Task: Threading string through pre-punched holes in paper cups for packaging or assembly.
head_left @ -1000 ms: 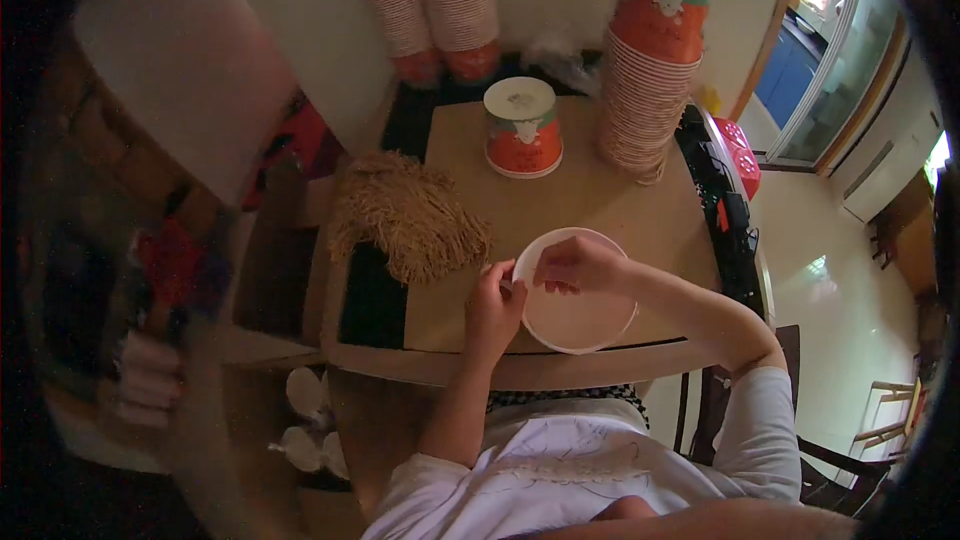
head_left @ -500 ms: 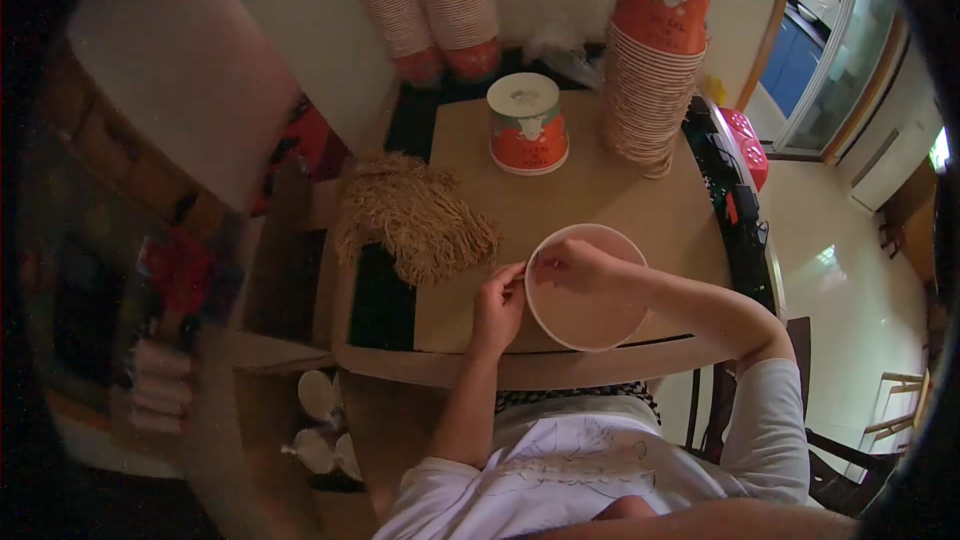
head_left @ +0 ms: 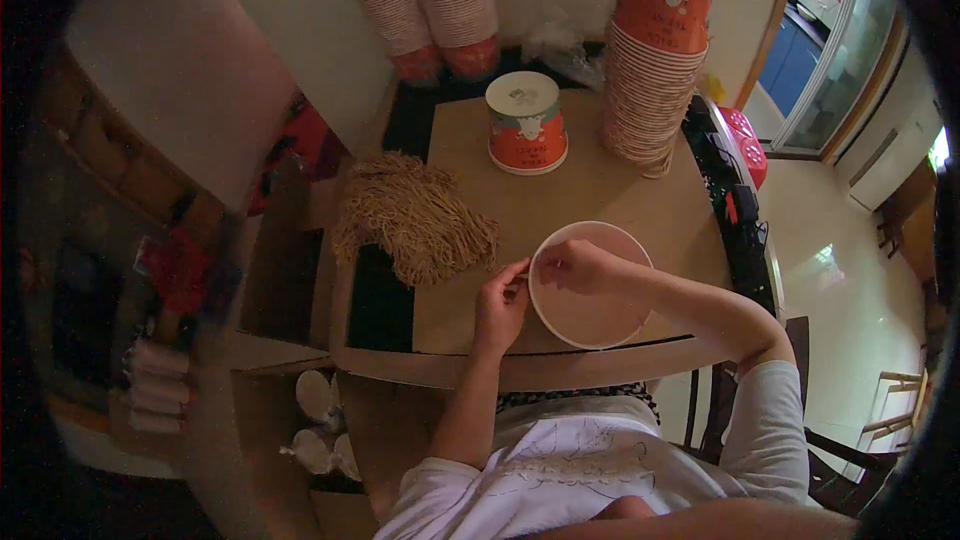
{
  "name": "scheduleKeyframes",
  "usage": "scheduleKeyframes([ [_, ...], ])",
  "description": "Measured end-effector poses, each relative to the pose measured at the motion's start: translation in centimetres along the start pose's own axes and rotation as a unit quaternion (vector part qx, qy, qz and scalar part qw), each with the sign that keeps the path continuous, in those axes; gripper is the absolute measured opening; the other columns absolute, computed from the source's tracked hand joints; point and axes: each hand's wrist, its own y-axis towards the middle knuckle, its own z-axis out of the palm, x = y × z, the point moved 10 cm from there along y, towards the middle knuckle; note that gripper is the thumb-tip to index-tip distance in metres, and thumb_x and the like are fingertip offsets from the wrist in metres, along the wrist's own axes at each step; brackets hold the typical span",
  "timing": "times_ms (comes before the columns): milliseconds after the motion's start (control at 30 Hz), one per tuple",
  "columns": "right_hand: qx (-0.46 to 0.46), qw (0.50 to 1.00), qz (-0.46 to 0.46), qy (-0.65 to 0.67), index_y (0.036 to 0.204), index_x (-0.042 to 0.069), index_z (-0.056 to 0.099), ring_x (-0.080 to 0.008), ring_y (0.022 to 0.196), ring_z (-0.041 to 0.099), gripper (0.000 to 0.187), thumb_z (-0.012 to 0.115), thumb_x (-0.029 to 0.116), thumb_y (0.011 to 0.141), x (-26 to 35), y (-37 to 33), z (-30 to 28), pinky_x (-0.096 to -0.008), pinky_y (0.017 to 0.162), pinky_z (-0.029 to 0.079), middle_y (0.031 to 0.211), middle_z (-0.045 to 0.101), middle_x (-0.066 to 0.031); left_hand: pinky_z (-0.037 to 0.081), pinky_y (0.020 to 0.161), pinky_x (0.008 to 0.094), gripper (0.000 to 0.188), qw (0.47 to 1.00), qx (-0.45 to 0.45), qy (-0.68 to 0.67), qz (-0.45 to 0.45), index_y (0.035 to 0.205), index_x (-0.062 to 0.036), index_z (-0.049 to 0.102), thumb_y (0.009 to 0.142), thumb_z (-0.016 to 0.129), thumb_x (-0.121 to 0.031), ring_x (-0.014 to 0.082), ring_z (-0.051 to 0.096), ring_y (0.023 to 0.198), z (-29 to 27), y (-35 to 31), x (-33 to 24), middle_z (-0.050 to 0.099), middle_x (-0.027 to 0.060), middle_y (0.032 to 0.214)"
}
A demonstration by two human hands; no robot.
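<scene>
A round paper bucket (head_left: 602, 325) sits at the table's front edge, its open mouth tilted up toward me and its pale inside showing. Outside its left rim, my left hand (head_left: 500, 310) is closed, with thumb and forefinger pinching at the bucket's edge. My right hand (head_left: 578, 265) reaches into the mouth, its bent fingers closed near the inner left wall. Whatever its fingertips hold is too small to make out. Left of the bucket lies a heap of tan twisted cords (head_left: 415, 220), close to my left hand.
An orange and green paper bucket (head_left: 527, 135) stands upside down farther back. Tall stacks of nested buckets rise at back right (head_left: 655, 90) and back left (head_left: 455, 0). Along the table's right edge lie black items (head_left: 735, 200) and a red basket (head_left: 743, 148). An open carton (head_left: 270, 420) stands lower left.
The bucket and both hands have shifted very slightly to the right. Both hands keep nearly the same grip at the left rim.
</scene>
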Motion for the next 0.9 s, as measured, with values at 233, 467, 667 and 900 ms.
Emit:
scheduleKeyframes([
  [233, -0.013, 0.999, 0.003, -0.05, 0.089, 0.004, 0.06, -0.0215, 0.072, 0.062, 0.017, 0.05, 0.015, 0.081, 0.2, 0.1, -0.2, -0.0336, 0.065, 0.048, 0.077, 0.063, -0.0104, 0.046, 0.063, 0.0236, 0.029, 1.0, -0.01, 0.008, 0.004, 0.109, -0.0029, 0.057, 0.081, 0.05, 0.002, 0.011, 0.057, 0.074, -0.1, 0.0, 0.0, 0.063, 0.0075, 0.09],
  [467, -0.05, 0.998, 0.012, -0.037, 0.088, 0.007, 0.062, -0.0249, 0.076, 0.061, 0.018, 0.05, 0.017, 0.08, -0.7, 0.0, -0.3, -0.0353, 0.069, 0.047, 0.081, 0.063, -0.0121, 0.046, 0.061, 0.0239, 0.023, 0.999, -0.029, 0.011, 0.028, 0.101, -0.0015, 0.06, 0.08, 0.051, 0.002, 0.0122, 0.059, 0.072, -0.4, 0.1, -0.2, 0.063, 0.0087, 0.082],
  [667, -0.004, 0.998, 0.002, -0.057, 0.089, 0.007, 0.062, -0.0269, 0.076, 0.061, 0.018, 0.05, 0.017, 0.08, 1.7, -0.6, -0.4, -0.0365, 0.068, 0.048, 0.081, 0.063, -0.012, 0.047, 0.06, 0.0271, 0.015, 0.997, -0.029, 0.062, 0.031, 0.093, 0.0004, 0.06, 0.079, 0.054, 0.0, 0.019, 0.06, 0.07, -0.6, -0.3, -2.0, 0.061, 0.0123, 0.082],
  [900, 0.025, 0.999, -0.003, -0.037, 0.089, 0.005, 0.06, -0.0168, 0.066, 0.059, 0.016, 0.051, 0.017, 0.084, 2.7, -1.8, -1.2, -0.0304, 0.061, 0.048, 0.071, 0.061, -0.0086, 0.047, 0.061, 0.0295, 0.009, 0.993, -0.029, 0.102, 0.044, 0.087, 0.0003, 0.057, 0.081, 0.056, -0.007, 0.0206, 0.058, 0.069, 0.0, 0.0, -2.5, 0.06, 0.0097, 0.077],
])
